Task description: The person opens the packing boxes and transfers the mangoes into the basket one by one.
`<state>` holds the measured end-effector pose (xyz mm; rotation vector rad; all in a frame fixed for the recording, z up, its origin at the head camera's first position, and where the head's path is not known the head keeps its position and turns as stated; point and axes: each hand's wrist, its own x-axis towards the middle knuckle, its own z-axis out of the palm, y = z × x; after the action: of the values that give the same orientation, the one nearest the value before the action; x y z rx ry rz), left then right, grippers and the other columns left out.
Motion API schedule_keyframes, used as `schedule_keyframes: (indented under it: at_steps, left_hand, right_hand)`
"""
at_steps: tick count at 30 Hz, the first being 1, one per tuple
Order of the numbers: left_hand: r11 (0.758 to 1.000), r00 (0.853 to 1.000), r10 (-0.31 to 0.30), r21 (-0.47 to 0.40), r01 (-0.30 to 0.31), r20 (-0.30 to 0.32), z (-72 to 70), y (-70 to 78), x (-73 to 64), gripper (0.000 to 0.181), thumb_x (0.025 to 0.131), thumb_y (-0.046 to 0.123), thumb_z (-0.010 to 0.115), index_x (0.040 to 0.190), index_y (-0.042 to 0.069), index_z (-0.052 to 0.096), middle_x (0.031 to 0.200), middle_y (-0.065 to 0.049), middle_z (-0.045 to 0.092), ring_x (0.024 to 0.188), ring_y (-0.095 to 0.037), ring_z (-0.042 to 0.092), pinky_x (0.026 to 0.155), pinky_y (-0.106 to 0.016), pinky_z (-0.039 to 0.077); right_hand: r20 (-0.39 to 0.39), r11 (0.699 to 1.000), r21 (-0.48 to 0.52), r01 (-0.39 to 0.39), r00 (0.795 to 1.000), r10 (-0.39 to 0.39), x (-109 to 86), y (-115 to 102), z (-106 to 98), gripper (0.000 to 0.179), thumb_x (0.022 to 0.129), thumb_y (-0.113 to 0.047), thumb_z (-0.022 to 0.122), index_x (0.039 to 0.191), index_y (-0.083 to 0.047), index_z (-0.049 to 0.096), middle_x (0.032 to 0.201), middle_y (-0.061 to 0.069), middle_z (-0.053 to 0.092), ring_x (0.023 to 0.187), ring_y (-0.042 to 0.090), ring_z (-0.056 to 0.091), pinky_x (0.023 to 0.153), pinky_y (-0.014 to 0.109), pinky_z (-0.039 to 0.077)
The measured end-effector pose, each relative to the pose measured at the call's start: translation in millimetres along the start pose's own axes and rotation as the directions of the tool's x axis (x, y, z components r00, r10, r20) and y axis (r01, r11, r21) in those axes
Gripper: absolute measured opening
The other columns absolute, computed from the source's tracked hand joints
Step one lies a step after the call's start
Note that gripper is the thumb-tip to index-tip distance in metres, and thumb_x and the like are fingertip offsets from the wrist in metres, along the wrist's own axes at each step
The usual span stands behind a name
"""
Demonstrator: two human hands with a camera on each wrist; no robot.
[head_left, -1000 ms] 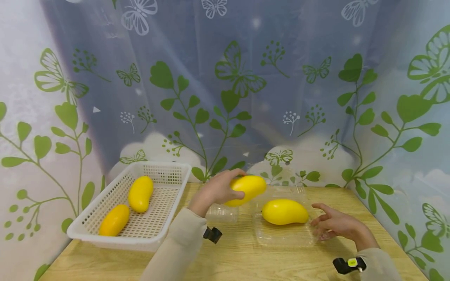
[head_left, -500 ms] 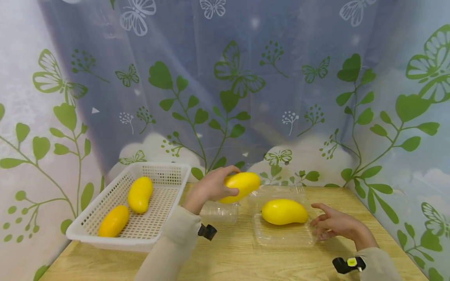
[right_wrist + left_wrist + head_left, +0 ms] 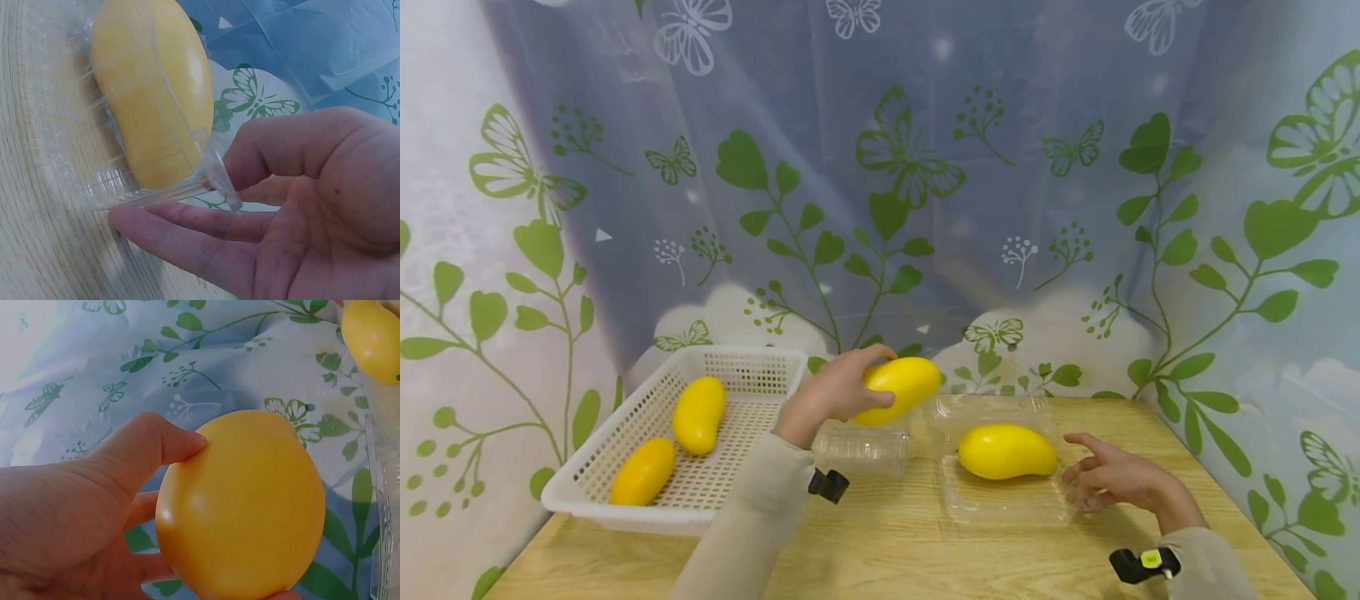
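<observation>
My left hand (image 3: 835, 390) grips a yellow mango (image 3: 904, 385) and holds it up above the table, left of a clear plastic clamshell box (image 3: 1000, 510). In the left wrist view the thumb (image 3: 181, 445) lies across one side of this mango, with other fingers around the far side. A second mango (image 3: 1007, 452) lies on its side in the clear box. At the box's right edge is my right hand (image 3: 1120, 479); the right wrist view shows it pinching the plastic rim (image 3: 215, 178) between thumb and fingers.
A white perforated basket (image 3: 767, 479) stands on the left with two mangoes in it, one upper (image 3: 700, 415) and one lower (image 3: 643, 472). Another clear plastic container (image 3: 868, 450) sits between basket and box. A patterned curtain (image 3: 985, 208) hangs behind the wooden table (image 3: 925, 558).
My left hand has carried its mango leftward and slightly up, away from the clear box. The right hand has stayed at the box's edge, and the mango in the box has not moved.
</observation>
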<state>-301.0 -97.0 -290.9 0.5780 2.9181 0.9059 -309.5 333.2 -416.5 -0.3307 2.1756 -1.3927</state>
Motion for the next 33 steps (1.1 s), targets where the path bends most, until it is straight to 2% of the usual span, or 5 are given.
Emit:
schedule_keyframes:
  at_steps: [4, 10, 16, 25, 33]
  left_hand:
    - [1.0, 1.0, -0.002, -0.013, 0.002, -0.005, -2.8, -3.7, -0.6, 0.058, 0.095, 0.025, 0.075, 0.148, 0.021, 0.052, 0.137, -0.015, 0.063, 0.092, -0.024, 0.065, 0.067, -0.031, 0.055]
    - [0.998, 0.999, -0.035, -0.059, 0.035, 0.013, -9.9, -8.6, -3.3, 0.061, 0.097, 0.025, 0.072, 0.153, 0.022, 0.047, 0.136, -0.017, 0.062, 0.085, -0.025, 0.063, 0.055, -0.028, 0.051]
    - [0.998, 0.999, -0.036, -0.043, 0.037, 0.008, -16.5, -13.7, -4.5, 0.061, 0.098, 0.026, 0.071, 0.153, 0.02, 0.045, 0.138, -0.019, 0.06, 0.085, -0.025, 0.063, 0.052, -0.026, 0.051]
    - [0.998, 0.999, -0.05, -0.031, 0.049, -0.01, -26.2, -24.0, -7.3, 0.059, 0.099, 0.027, 0.07, 0.152, 0.021, 0.046, 0.135, -0.02, 0.061, 0.084, -0.026, 0.064, 0.053, -0.028, 0.051]
    - [0.997, 0.998, -0.067, -0.037, 0.066, -0.019, -32.0, -30.5, -9.3, 0.059, 0.099, 0.028, 0.07, 0.152, 0.023, 0.045, 0.138, -0.019, 0.059, 0.09, -0.028, 0.065, 0.056, -0.035, 0.056]
  right_hand:
    - [0.004, 1.0, 0.002, 0.004, 1.0, -0.004, 0.0, -0.2, 0.1, 0.093, 0.095, -0.001, 0.058, 0.159, 0.007, -0.01, 0.136, 0.046, 0.046, 0.086, 0.023, 0.071, 0.075, 0.037, 0.064]
    - [0.006, 1.0, 0.007, 0.007, 1.0, -0.007, 0.0, -0.3, 0.4, 0.093, 0.096, -0.001, 0.057, 0.159, 0.007, -0.01, 0.136, 0.046, 0.046, 0.088, 0.024, 0.07, 0.076, 0.038, 0.064]
    - [0.003, 1.0, 0.006, 0.006, 1.0, -0.006, -1.0, -2.1, 1.0, 0.094, 0.095, 0.0, 0.058, 0.159, 0.006, -0.011, 0.137, 0.047, 0.044, 0.086, 0.023, 0.07, 0.076, 0.037, 0.064]
    - [-0.002, 1.0, 0.008, -0.003, 1.0, 0.003, -0.8, -2.6, 2.0, 0.095, 0.095, 0.0, 0.06, 0.159, 0.006, -0.01, 0.138, 0.048, 0.043, 0.085, 0.022, 0.07, 0.076, 0.037, 0.064]
    - [-0.001, 1.0, 0.01, 0.0, 1.0, 0.0, 0.5, 1.0, 0.8, 0.094, 0.096, -0.001, 0.059, 0.159, 0.006, -0.01, 0.137, 0.047, 0.045, 0.087, 0.024, 0.07, 0.075, 0.037, 0.064]
